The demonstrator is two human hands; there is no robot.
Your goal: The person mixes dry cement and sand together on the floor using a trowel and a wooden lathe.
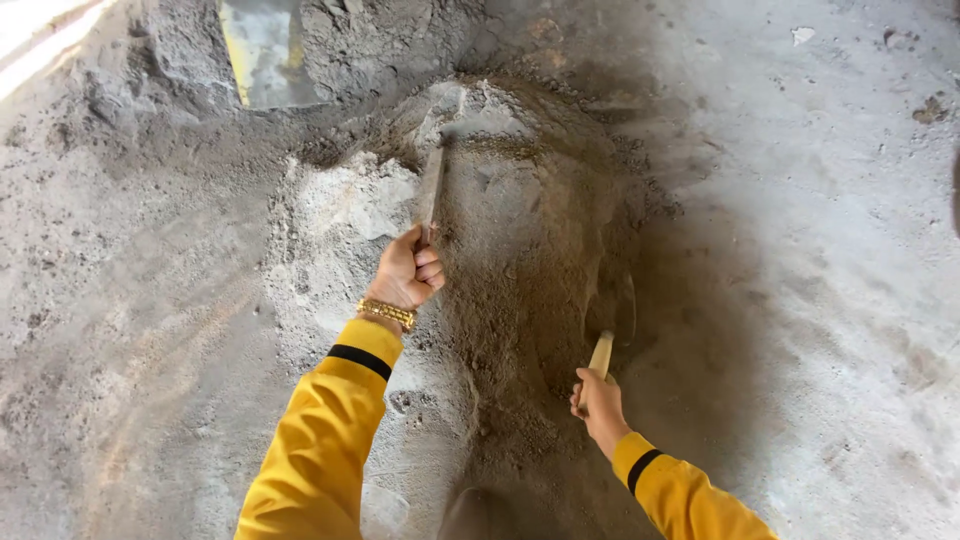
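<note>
A heap of grey cement and brown sand (pixel 520 230) lies on the concrete floor in front of me. My left hand (pixel 408 272), in a yellow sleeve with a gold bracelet, grips the handle of a flat trowel (pixel 431 185) whose blade is pushed into the pale cement near the top of the heap. My right hand (pixel 598 400) holds the wooden handle of a second trowel (pixel 608 330), its dark blade dug into the brown sand on the right side of the heap.
A metal shovel blade (pixel 265 50) lies in the grey mix at the top left. Rough concrete floor (pixel 830 200) spreads to the right, with small bits of debris. Bright light falls at the top left corner.
</note>
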